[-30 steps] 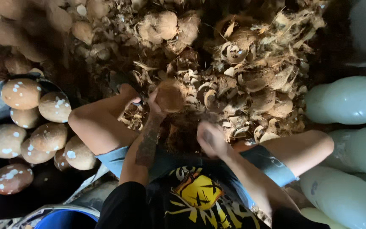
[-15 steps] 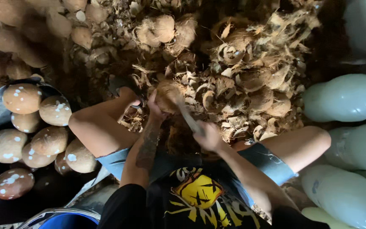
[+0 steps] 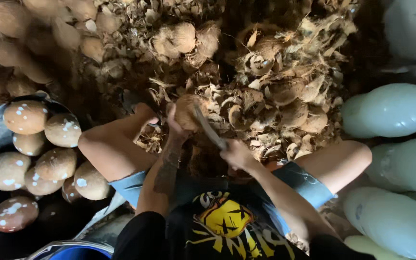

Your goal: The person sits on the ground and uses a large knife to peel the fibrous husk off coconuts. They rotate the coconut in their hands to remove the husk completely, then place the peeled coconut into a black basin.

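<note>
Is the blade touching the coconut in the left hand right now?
Yes, the knife in the right hand lies against the coconut the left hand grips.

The coconut (image 3: 187, 111) in the left hand (image 3: 176, 126) looks rough, brown and fibrous. The blade (image 3: 208, 126) held by the right hand (image 3: 237, 154) is dull grey metal. At twelve o'clock, the husk pile (image 3: 275, 82) is dry, stringy and matt. At nine o'clock, the peeled coconuts (image 3: 34, 159) are smoother, tan with white flecks. At three o'clock, the bottles (image 3: 391, 110) look like cloudy, glossy plastic.
</note>
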